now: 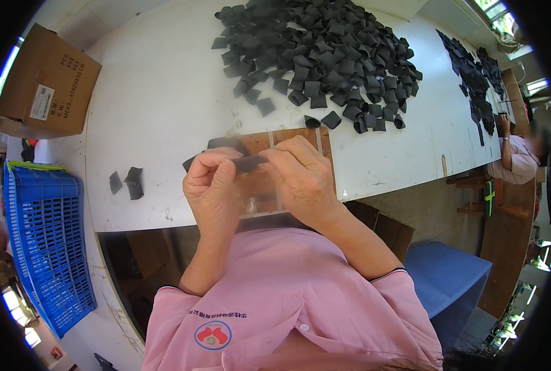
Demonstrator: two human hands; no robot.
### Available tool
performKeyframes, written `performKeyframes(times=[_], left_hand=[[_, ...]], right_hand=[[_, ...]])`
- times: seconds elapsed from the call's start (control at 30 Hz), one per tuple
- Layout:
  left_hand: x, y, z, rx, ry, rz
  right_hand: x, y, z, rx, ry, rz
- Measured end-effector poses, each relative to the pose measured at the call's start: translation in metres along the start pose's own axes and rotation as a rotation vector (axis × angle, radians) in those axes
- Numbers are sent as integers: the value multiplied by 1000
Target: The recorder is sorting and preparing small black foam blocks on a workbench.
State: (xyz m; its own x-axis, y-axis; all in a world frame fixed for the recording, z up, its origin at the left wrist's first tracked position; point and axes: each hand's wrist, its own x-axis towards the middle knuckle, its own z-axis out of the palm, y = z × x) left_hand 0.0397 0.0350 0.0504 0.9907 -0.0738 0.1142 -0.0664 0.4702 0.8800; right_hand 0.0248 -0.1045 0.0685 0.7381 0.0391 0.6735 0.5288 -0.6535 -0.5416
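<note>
Closest in, a pink shirt (288, 309) fills the lower view, both bare forearms rising from it toward the table edge. The left hand (210, 188) and the right hand (300, 176) meet just above that edge, each one closed around the same dark flat strip (246, 163), which runs level between them. The left hand's fingers (217, 162) curl over the strip's left part with the thumb pressed up against it; the right hand's fingers fold down over its right end. A short dark tip pokes out past the left hand.

Under the hands, flat on the white table (164, 99), lies a brown wooden board (288, 137) with pale lines across it; another dark piece rests on it just behind the left hand. To the left on the table sit two small black scraps (127, 182), well apart from the hands. Off the table's left edge stands a blue slatted crate (43, 241), and beyond that a brown cardboard box (50, 83) sits at the table's corner.

Farther back, a big heap of black folded pieces (325, 55) spreads across the table, a few strays lying near the board. At the far right a second, thinner scatter of black pieces (473, 74) runs along the table, and another person in pink (516, 161) sits beside it.
</note>
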Motion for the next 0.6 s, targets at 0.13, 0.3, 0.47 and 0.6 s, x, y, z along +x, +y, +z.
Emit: performKeyframes(times=[0.13,0.3,0.47,0.6], left_hand=[[3,6,5,18,-42,8],[11,15,-3,459,-214,-90],[4,0,-8,638,-178,-64],[-1,-55,-34,1127,-173,134]], right_hand=[[1,2,2,-89,-46,-24],[-4,7,6,-40,-56,-10],[4,14,0,-4,-87,4],[39,33,-27,539,-154,473]])
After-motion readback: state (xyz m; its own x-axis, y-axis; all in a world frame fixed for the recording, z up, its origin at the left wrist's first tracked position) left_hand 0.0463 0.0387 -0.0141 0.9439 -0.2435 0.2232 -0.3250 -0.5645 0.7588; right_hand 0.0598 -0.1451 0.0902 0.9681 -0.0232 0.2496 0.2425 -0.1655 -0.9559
